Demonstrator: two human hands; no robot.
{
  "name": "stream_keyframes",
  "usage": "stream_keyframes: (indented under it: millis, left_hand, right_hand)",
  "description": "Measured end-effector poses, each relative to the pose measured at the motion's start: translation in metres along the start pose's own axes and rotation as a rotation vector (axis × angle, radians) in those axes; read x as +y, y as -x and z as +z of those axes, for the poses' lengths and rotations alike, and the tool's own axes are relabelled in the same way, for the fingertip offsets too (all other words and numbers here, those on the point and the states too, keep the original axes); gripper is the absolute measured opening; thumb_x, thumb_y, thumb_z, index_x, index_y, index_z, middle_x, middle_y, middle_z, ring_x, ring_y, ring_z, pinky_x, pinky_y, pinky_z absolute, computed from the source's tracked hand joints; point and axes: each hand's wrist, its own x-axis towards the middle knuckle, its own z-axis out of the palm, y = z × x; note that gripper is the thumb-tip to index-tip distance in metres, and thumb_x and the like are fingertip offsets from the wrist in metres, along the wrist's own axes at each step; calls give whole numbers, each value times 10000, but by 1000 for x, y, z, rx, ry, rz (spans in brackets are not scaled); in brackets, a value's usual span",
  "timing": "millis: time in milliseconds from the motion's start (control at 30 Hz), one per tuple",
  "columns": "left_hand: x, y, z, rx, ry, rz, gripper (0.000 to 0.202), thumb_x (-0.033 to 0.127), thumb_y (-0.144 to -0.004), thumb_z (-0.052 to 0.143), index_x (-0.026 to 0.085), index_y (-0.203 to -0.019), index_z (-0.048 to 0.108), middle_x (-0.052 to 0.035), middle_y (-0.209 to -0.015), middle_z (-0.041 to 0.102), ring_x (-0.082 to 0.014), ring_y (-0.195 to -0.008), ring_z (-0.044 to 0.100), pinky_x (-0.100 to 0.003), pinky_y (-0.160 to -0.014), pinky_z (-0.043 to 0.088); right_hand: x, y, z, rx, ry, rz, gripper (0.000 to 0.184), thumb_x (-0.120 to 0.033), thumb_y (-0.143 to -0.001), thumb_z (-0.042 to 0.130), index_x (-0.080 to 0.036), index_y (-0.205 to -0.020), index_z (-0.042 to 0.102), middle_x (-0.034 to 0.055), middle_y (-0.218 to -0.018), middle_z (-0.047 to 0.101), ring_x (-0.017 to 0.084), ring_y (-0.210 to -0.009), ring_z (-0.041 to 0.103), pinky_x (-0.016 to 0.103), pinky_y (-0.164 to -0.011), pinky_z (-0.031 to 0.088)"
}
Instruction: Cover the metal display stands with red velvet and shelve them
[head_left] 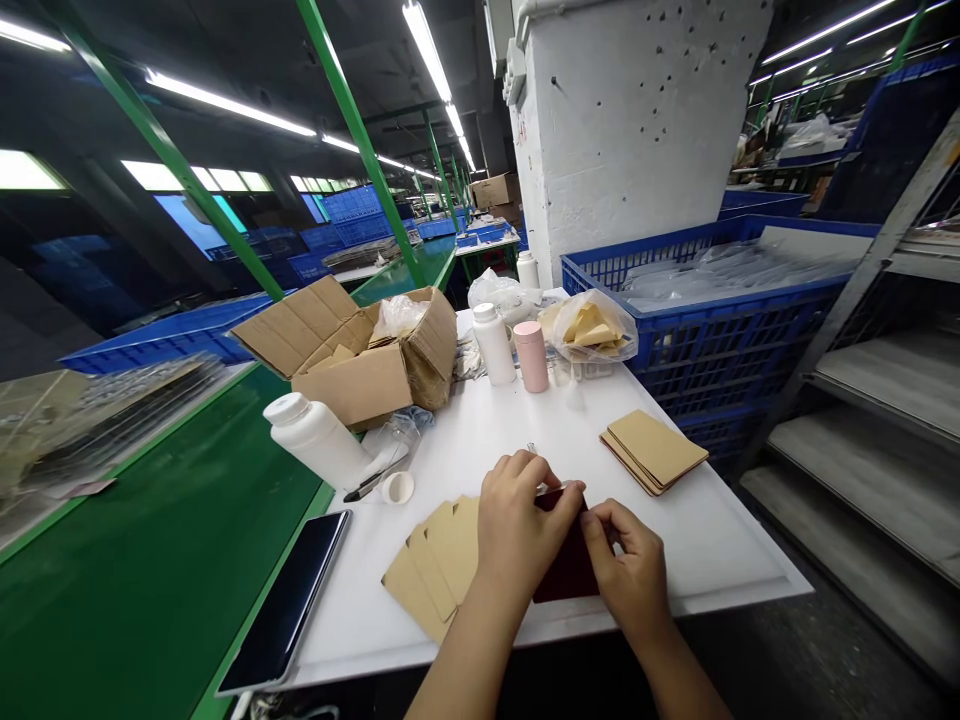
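fingers of the left hand [519, 515] pinched the upper edge of a dark red flat piece [564, 570]; those of the right hand [628, 562], its right side. it lay between both, equally near, extending wearerward; long axis unclear. white table [712, 535] beneath; blue crate [739, 350] and pillar [637, 120] stood beyond.

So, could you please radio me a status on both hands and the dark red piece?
Left hand holding dark red piece by top edge; right hand at its right edge, grip unclear. Tan paper pieces fanned beside left hand.
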Motion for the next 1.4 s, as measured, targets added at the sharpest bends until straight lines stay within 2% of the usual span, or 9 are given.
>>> stream_keyframes:
  millis: [167,367,633,833,1000,1100,1233,1300,1400]
  left_hand:
    - [-8,-2,-1,-23,88,38,322,309,-949,412,202,-696,581,-21,-806,630,-182,-779,522,-320,-738,385]
    - [-10,3,2,-3,118,13,174,248,-765,686,195,-684,542,3,-782,598,-181,-793,527,-318,-763,399]
    - [-14,7,8,60,197,-1,164,223,-714,750,190,-696,590,-11,-857,600,-195,-864,541,-342,-806,407]
    - [-25,10,4,8,387,-14,133,160,-689,752,203,-757,646,-25,-946,593,-210,-980,555,-371,-897,424]
    - [-39,34,-2,-3,452,-50,464,82,-680,697,259,-1098,601,-42,-1114,553,-218,-1086,518,-389,-968,406]
    - [-43,48,-6,-42,409,-70,558,84,-659,692,266,-1167,553,-56,-1151,555,-247,-1097,506,-419,-967,401]
    - [-43,48,-9,-4,436,-115,333,214,-741,672,228,-1064,594,-57,-1075,608,-241,-1038,537,-410,-933,417]
    - [-40,46,-8,52,445,-153,169,272,-790,628,205,-945,626,-52,-964,644,-227,-947,567,-397,-882,436]
    - [-31,53,0,109,439,-225,109,304,-757,650,205,-802,659,-60,-837,671,-229,-843,591,-396,-817,445]
  right_hand:
    - [0,0,1,17,0,-8,301,-350,-886,510,-182,-637,505,-37,-569,445,100,-530,405,226,-523,337]
    - [-2,-1,1,31,93,-46,310,-358,-892,490,-182,-637,505,-32,-563,464,103,-528,419,225,-527,346]
    - [-5,-4,-11,-70,379,35,365,-459,-846,535,-197,-592,516,-23,-473,495,118,-435,448,238,-455,325]
    - [5,1,-26,-212,441,100,450,-481,-842,518,-196,-496,476,-25,-426,491,112,-405,431,227,-420,291]
    - [5,5,-31,-243,532,98,387,-430,-834,523,-203,-521,509,-21,-462,542,135,-444,485,228,-443,303]
    - [7,5,-30,-236,584,41,386,-428,-825,533,-210,-507,513,-15,-450,542,149,-431,496,233,-428,291]
    - [11,4,-37,-188,684,-50,370,-465,-802,558,-225,-522,525,-9,-457,550,170,-422,507,247,-418,298]
    - [11,4,-43,-134,679,-44,317,-519,-769,588,-234,-630,591,-7,-527,585,177,-448,536,263,-441,357]
    - [10,-4,-38,-56,548,-80,376,-576,-748,608,-229,-884,656,41,-734,656,202,-593,609,298,-522,457]
